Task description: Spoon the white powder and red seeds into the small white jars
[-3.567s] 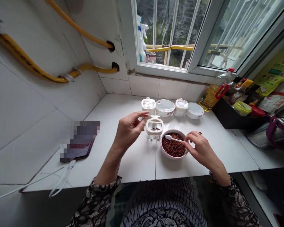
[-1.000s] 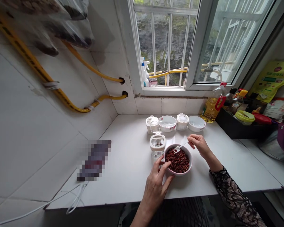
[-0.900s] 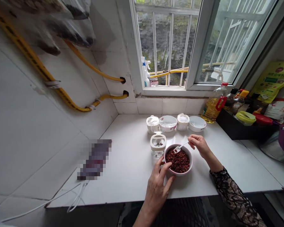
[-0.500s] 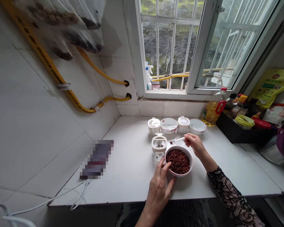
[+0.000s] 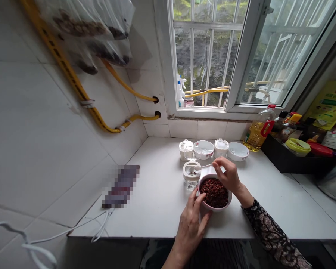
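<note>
A bowl (image 5: 215,194) full of dark red dried grains stands near the front of the white counter. My left hand (image 5: 190,220) grips its left side, fingers on the rim and thumb at the front. Pinched in my right hand (image 5: 226,172) is the handle of a small white spoon (image 5: 205,166). The spoon's head is over the mouth of a clear jar (image 5: 192,181) with a beige rim, whose clear lid stands raised at the back. A few dark bits show inside the jar.
Behind are two lidded white jars (image 5: 186,150) (image 5: 221,148) and two white bowls (image 5: 203,150) (image 5: 238,151). An oil bottle (image 5: 256,132) and a black box (image 5: 288,158) of condiments stand right. A blurred dark object (image 5: 121,186) and white cable (image 5: 102,228) lie left.
My right hand has moved left, bringing the spoon from beside the jar to over its mouth. My left hand still holds the bowl. The camera view has shifted slightly.
</note>
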### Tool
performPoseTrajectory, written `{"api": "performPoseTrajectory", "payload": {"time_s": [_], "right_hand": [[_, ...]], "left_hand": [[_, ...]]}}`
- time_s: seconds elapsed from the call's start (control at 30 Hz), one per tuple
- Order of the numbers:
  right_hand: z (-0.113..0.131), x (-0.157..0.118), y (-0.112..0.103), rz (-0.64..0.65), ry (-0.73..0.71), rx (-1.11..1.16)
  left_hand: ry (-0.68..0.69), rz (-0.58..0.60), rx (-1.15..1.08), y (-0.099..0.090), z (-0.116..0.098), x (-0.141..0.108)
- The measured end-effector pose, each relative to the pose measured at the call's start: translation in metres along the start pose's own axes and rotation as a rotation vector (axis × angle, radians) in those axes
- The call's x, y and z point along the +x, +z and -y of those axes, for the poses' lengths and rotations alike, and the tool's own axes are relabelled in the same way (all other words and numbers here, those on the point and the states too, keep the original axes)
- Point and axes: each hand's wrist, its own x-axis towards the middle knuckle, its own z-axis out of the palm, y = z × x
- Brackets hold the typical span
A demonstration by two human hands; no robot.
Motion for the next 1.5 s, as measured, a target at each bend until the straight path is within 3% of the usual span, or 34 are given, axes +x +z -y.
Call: {"api": "performPoseTrajectory", "payload": {"time_s": [0.1, 0.27, 0.4, 0.5, 0.73, 0.83, 1.17, 1.4, 1.5], "right_hand": [[-0.014, 0.003, -0.018, -0.082, 0.151, 0.117], [-0.028, 0.006, -0.038, 0.052, 0.189, 0.116], [-0.026, 0.004, -0.032, 0.105, 0.113, 0.028], [-0.025, 0.001, -0.02, 0.187, 0.139, 0.03], [-0.039, -0.002, -0.01, 0.146, 0.518, 0.252], [-0.044, 0.0, -0.013, 0.124, 0.584, 0.312], [-0.046, -0.001, -0.009, 0.157, 0.613, 0.333], [-0.028, -0.001, -0.014, 0.232, 0.311, 0.134], [-0.029, -0.002, -0.01, 0.248, 0.36, 0.188]], "left_hand": [[-0.013, 0.015, 0.003, -0.001, 0.0, 0.0], [-0.013, 0.02, 0.015, 0.0, 0.002, -0.002], [-0.01, 0.016, 0.017, 0.001, 0.003, -0.002], [-0.009, 0.013, 0.014, 0.001, 0.002, -0.002], [-0.014, 0.008, -0.007, 0.001, 0.002, -0.002], [-0.022, 0.015, -0.012, 0.001, 0.003, -0.002], [-0.013, 0.007, -0.018, 0.001, 0.002, -0.001], [-0.013, 0.008, -0.013, 0.001, 0.002, -0.001], [-0.008, 0.0, -0.016, 0.002, 0.002, -0.001]]}}
